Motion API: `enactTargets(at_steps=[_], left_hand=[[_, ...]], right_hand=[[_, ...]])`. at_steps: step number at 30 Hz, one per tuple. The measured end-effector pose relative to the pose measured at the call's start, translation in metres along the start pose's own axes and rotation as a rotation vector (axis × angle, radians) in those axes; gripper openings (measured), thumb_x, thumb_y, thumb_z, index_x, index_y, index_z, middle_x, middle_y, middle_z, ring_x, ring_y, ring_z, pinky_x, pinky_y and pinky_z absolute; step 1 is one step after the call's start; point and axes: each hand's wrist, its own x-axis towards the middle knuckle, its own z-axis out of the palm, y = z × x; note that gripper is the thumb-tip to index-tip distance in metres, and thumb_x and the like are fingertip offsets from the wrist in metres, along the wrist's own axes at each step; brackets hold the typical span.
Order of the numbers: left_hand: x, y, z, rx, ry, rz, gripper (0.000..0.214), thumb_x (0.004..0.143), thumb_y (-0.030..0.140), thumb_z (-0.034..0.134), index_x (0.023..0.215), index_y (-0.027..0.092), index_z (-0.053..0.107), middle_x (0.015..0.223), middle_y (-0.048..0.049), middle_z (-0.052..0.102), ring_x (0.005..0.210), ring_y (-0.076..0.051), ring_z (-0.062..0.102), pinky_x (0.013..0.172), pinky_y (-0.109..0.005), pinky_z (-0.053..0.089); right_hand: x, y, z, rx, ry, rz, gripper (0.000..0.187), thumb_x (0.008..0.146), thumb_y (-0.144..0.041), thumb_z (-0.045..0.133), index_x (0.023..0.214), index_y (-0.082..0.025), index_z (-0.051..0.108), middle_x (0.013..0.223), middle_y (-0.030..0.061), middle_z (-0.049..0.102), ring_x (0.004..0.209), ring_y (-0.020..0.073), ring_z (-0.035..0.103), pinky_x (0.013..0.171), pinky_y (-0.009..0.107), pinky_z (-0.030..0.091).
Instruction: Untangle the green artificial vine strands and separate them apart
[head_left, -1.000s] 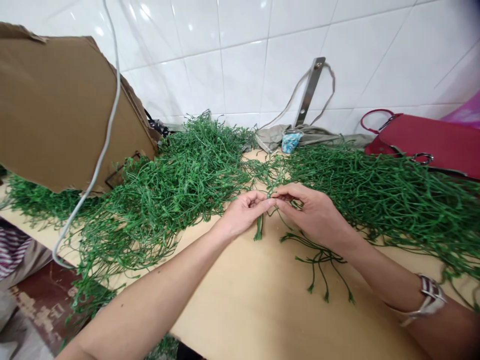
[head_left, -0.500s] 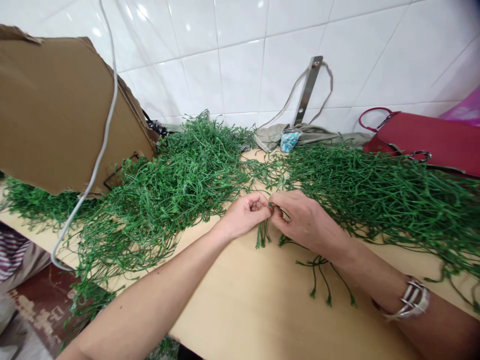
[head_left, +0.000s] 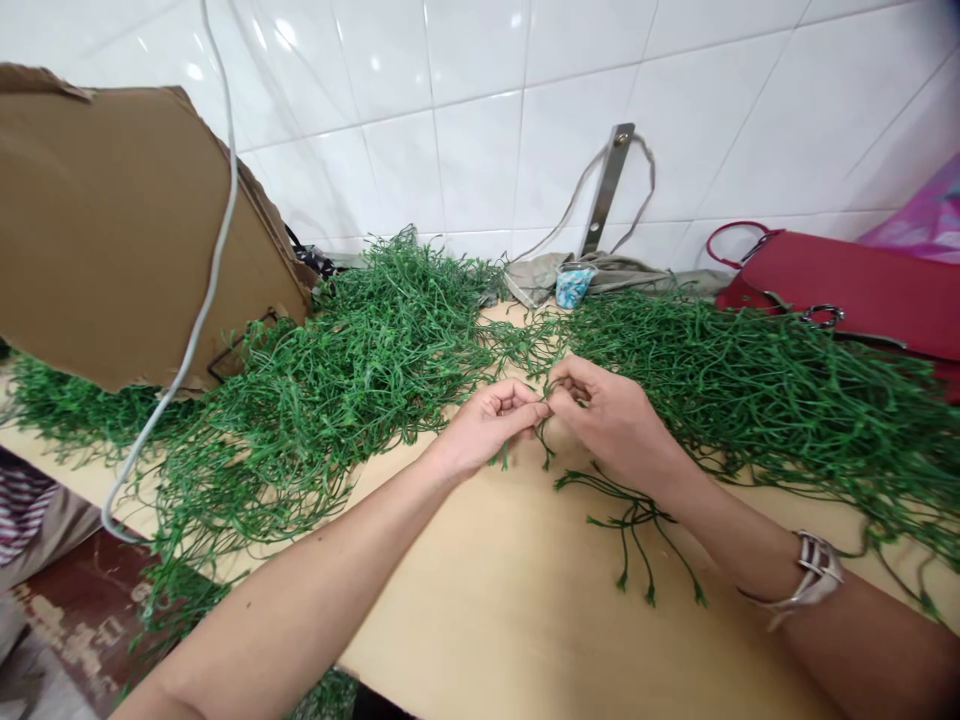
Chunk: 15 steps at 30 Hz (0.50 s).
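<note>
Just in front of the green heaps, my left hand (head_left: 495, 420) and my right hand (head_left: 600, 410) meet with their fingertips nearly touching. Thin green plastic-looking stems (head_left: 544, 445) are pinched between the left thumb and fingers, their ends hanging below. The right thumb and index finger close on the upper part of the same stems; the exact grip is partly hidden by the fingers. Under my right wrist, a small joined bunch of green stems (head_left: 634, 520) lies on the table (head_left: 480, 590).
A big heap of green stems (head_left: 375, 350) spreads to the left, another heap (head_left: 750, 390) to the right. A cardboard box (head_left: 135, 230) with a white cable (head_left: 214, 265) before it stands left. A patterned cup (head_left: 574, 288) and a red bag (head_left: 847, 285) sit by the tiled wall.
The stems in my hands hang less far down now and are more covered by the left fingers. My right hand has risen slightly, uncovering more of the bunch on the table.
</note>
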Motion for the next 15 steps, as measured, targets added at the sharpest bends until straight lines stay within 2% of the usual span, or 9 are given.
enactTargets(at_steps=[3,5,7,9,11,13,15], left_hand=[[-0.002,0.002,0.002,-0.009,-0.017,0.030,0.040,0.071,0.049,0.083,0.074,0.017,0.060,0.066,0.0035,0.059,0.058,-0.006,0.048,0.060,-0.022,0.038],[-0.004,0.004,0.003,-0.003,-0.037,0.024,0.037,0.073,0.047,0.082,0.075,0.016,0.061,0.069,0.0020,0.062,0.058,-0.006,0.049,0.059,-0.022,0.038],[-0.005,0.004,0.003,-0.017,-0.015,-0.008,0.035,0.073,0.046,0.082,0.075,0.017,0.062,0.068,0.0021,0.062,0.058,-0.006,0.049,0.057,-0.021,0.037],[-0.004,0.003,0.003,-0.062,0.052,-0.052,0.036,0.071,0.046,0.084,0.076,0.017,0.063,0.064,0.0031,0.059,0.058,-0.007,0.050,0.055,-0.021,0.036],[-0.002,0.001,0.001,-0.112,0.114,-0.084,0.037,0.069,0.048,0.085,0.075,0.017,0.064,0.061,0.0037,0.057,0.058,-0.008,0.051,0.055,-0.021,0.037],[-0.001,-0.001,0.000,-0.154,0.149,-0.083,0.037,0.071,0.049,0.084,0.076,0.017,0.067,0.059,0.0037,0.054,0.058,-0.008,0.049,0.057,-0.021,0.040],[0.000,-0.003,-0.001,-0.185,0.149,-0.068,0.038,0.073,0.051,0.082,0.081,0.015,0.072,0.058,0.0038,0.052,0.059,-0.008,0.048,0.060,-0.022,0.041]], right_hand=[[0.006,0.007,-0.006,0.113,0.101,0.136,0.007,0.074,-0.018,0.053,0.072,-0.025,0.053,0.058,-0.0042,0.051,0.055,0.0140,0.047,0.053,0.027,0.036],[0.010,0.016,-0.021,0.117,0.206,0.226,0.007,0.075,-0.020,0.056,0.072,-0.025,0.053,0.061,-0.0014,0.059,0.058,0.0167,0.054,0.056,0.029,0.041],[0.013,0.025,-0.040,0.068,0.333,0.255,0.005,0.078,-0.022,0.058,0.077,-0.025,0.054,0.069,0.0035,0.066,0.065,0.0216,0.062,0.064,0.035,0.048],[0.014,0.030,-0.055,-0.091,0.456,0.161,0.006,0.082,-0.024,0.058,0.088,-0.023,0.059,0.088,0.0121,0.071,0.085,0.0282,0.067,0.082,0.044,0.052],[0.013,0.030,-0.061,-0.305,0.546,-0.003,0.021,0.086,-0.025,0.058,0.105,-0.018,0.063,0.115,0.0215,0.067,0.112,0.0343,0.062,0.100,0.052,0.046],[0.010,0.025,-0.057,-0.446,0.561,-0.142,0.031,0.088,-0.023,0.058,0.117,-0.014,0.062,0.129,0.0247,0.060,0.127,0.0368,0.053,0.109,0.055,0.040],[0.007,0.018,-0.047,-0.466,0.517,-0.213,0.030,0.091,-0.022,0.056,0.119,-0.014,0.062,0.128,0.0228,0.062,0.127,0.0356,0.054,0.108,0.054,0.041]])
